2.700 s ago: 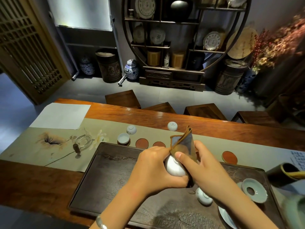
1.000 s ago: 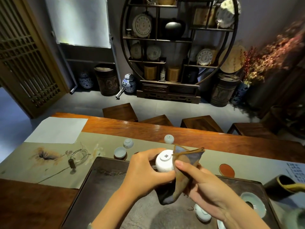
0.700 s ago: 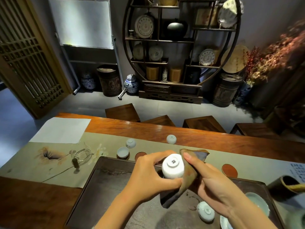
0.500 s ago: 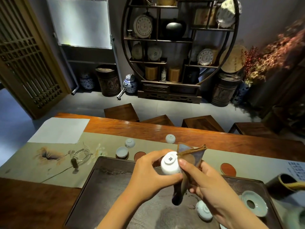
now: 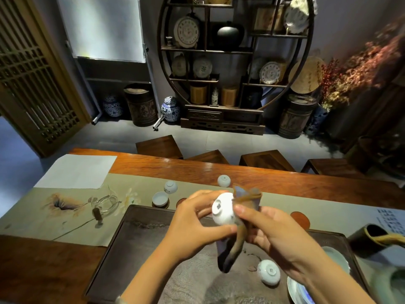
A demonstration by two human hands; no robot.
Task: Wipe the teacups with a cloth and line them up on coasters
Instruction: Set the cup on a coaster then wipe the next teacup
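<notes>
Teacup in hand: white teacup (image 5: 223, 209) held above the dark tea tray (image 5: 140, 242), foot turned toward the camera, a small mark visible on its base
Left hand: left hand (image 5: 197, 224) grasps the teacup, fingers curled round its far side and thumb under the near side
Right hand: right hand (image 5: 274, 233) pinches the brown cloth (image 5: 238, 224) against the cup's right side; thumb tip lies on the cloth beside the cup
Cloth: bunched, upper folds rising behind the cup, a tail hanging below toward the tray
Step in hand: judged to be wiping, not yet placing
Method advice: turn the cup with the left hand while the right keeps the cloth pressed to wall and rim; keep the work low over the tray so a slip falls short; gather the hanging tail so it does not catch the cup lying below
Count, teacups: five visible; one held, one upside down on the tray (image 5: 268, 272), one upright on a coaster (image 5: 160, 198), two upside down on the table runner (image 5: 170, 186) (image 5: 224, 180)
Count, coasters: one clear and unoccupied at right (image 5: 299, 219), one under the upright cup, one partly seen behind the left hand; others may be hidden by the hands
Count, cloths: one
Count, saucers or lids: two at the tray's right edge, partly cut off
Other: glass pitcher (image 5: 106, 205) on the runner, left
</notes>
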